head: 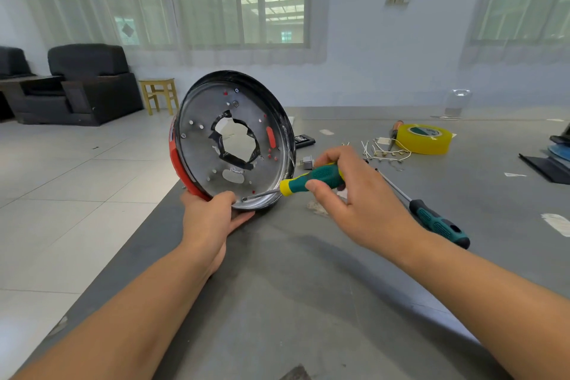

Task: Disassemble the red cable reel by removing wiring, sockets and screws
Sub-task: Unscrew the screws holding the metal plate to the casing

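Two hands at work, one tool between them. Left hand point(212, 219) grips the lower rim of the red cable reel's flange point(234, 139), fingers curled under and thumb over the edge, holding it tilted up on its edge at the near-left corner of the worktop point(308, 302). Metal inner face toward the camera, red outer shell showing along the left side. Centre hole open, ragged black tape around it; several small screws and empty holes dot the plate.

Right hand point(345, 194) holds the green-and-yellow screwdriver point(311, 179), fingers wrapped round the handle. Shaft runs down-left; tip sits at the bottom rim, just beside the left thumb.

Risks, as judged:
- Tip slipping off the screw or rim would drive straight toward the left thumb. Cause: thumb lies in line with the push.
- Flange is braced by one hand only, part of it past the worktop edge. Hard torque could twist it loose and drop it to the tiled floor point(77, 188).
- Shallow tool angle invites cam-out and a stripped screw head.
- Freed screws could roll off the edge.

Second screwdriver point(431, 219), removed wires point(385, 151) and yellow tape roll point(424, 139) lie well apart to the right.
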A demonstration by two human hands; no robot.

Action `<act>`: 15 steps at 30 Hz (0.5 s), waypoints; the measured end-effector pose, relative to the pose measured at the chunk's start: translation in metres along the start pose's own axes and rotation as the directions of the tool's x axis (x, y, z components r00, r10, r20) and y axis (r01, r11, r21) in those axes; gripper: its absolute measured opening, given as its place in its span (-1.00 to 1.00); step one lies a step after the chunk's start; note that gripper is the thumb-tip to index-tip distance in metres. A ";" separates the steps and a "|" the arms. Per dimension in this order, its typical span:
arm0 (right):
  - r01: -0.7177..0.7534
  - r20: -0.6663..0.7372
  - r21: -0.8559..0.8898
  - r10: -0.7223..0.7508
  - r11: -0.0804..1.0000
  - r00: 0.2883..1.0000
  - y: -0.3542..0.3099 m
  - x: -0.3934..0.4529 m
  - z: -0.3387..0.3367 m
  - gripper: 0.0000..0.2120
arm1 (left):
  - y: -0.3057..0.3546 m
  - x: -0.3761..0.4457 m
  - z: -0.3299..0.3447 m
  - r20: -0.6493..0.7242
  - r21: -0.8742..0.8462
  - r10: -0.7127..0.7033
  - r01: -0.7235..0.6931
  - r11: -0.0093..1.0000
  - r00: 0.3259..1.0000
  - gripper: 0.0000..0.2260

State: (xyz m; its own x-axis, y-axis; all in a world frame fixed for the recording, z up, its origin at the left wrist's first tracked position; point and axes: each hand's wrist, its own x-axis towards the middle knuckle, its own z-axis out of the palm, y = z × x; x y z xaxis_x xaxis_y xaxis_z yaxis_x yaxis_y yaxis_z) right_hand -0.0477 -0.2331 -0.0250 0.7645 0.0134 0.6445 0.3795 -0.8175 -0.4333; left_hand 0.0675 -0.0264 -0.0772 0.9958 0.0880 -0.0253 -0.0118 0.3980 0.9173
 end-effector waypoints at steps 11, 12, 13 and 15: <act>0.039 -0.103 -0.113 -0.051 0.993 0.993 -0.002 -0.002 0.001 -0.70 | 0.000 -0.002 0.002 0.013 -0.009 -0.023 0.023 1.000 1.000 -0.54; 0.052 -0.084 -0.051 -0.056 0.997 0.995 -0.002 -0.003 0.001 -0.67 | 0.000 -0.002 0.002 0.015 -0.014 -0.027 0.027 1.000 1.000 -0.54; 0.064 -0.069 -0.010 -0.065 0.998 0.995 0.000 -0.005 0.000 -0.65 | 0.001 -0.002 0.002 0.016 -0.012 -0.029 0.029 1.000 0.999 -0.55; 0.085 -0.068 -0.033 -0.087 0.996 0.994 -0.002 -0.007 -0.001 -0.68 | 0.001 -0.003 0.002 0.016 0.002 -0.027 0.027 1.000 1.000 -0.58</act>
State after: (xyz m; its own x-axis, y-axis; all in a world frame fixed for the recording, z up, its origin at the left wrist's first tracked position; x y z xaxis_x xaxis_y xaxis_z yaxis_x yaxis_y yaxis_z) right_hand -0.0543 -0.2323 -0.0283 0.6916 0.0451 0.7209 0.4254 -0.8321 -0.3560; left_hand 0.0647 -0.0285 -0.0754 0.9971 0.0628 -0.0436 0.0150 0.3982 0.9172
